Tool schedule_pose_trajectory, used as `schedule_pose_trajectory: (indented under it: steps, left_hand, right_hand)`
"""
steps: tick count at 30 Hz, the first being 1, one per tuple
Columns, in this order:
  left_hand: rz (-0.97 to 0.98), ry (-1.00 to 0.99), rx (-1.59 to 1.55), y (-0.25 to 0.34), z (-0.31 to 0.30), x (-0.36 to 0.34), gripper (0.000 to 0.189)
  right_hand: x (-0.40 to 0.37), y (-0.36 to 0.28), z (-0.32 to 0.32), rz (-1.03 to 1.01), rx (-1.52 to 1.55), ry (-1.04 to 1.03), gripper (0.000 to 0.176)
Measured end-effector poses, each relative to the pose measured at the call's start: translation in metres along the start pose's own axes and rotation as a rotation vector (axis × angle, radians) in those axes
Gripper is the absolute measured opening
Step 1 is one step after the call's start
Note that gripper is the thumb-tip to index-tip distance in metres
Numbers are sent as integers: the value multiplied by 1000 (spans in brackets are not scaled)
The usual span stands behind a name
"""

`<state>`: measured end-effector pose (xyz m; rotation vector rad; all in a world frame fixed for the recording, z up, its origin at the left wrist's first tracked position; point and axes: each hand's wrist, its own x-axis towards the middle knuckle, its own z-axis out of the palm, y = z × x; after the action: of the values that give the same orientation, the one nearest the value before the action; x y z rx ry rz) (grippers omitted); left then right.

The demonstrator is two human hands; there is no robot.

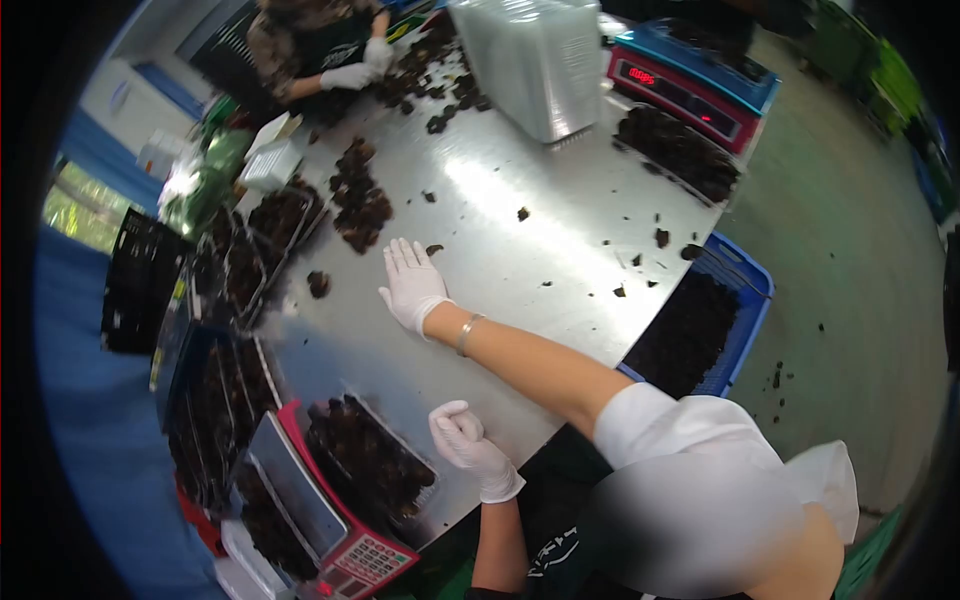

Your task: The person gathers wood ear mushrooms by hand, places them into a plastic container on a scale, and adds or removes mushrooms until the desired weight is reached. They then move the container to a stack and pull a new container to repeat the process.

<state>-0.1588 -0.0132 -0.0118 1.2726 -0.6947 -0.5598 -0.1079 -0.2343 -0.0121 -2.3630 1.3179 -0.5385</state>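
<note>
My right hand (412, 288), in a white glove, is stretched out flat over the metal table (490, 250) with its fingers extended. Just beyond its fingertips is a small dark piece (434, 249), and a long heap of dark brown pieces that look like wood ear mushrooms (358, 197) is nearby. My left hand (474, 450), also gloved, is curled closed near my apron; whatever its fingers may hold is hidden. Beside it stands a clear tray of dark pieces (370, 455), next to a red scale (365, 560).
Filled trays (225, 400) line the left edge. A stack of clear containers (530, 60) and another scale (690, 85) stand at the far end. A blue basket (745, 345) of dark material is beside the table. Another person's gloved hands (350, 75) are at the far left.
</note>
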Motion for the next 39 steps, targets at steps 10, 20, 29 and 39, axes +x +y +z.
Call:
schedule_pose_trajectory:
  steps: [10, 20, 29, 39]
  left_hand:
    - [-54, -92, -13, 10, 0, -2, 38]
    - [-61, -177, -47, 0, -4, -1, 33]
    - [374, -603, 103, 61, 23, -11, 50]
    - [352, -812, 448, 42, -50, -44, 68]
  right_hand:
    - [-124, 163, -95, 626, -403, 316, 69]
    - [-343, 327, -147, 767, -314, 807, 50]
    - [-275, 133, -145, 397, 971, 646, 61]
    - [-148, -30, -163, 211, 1736, 390, 62]
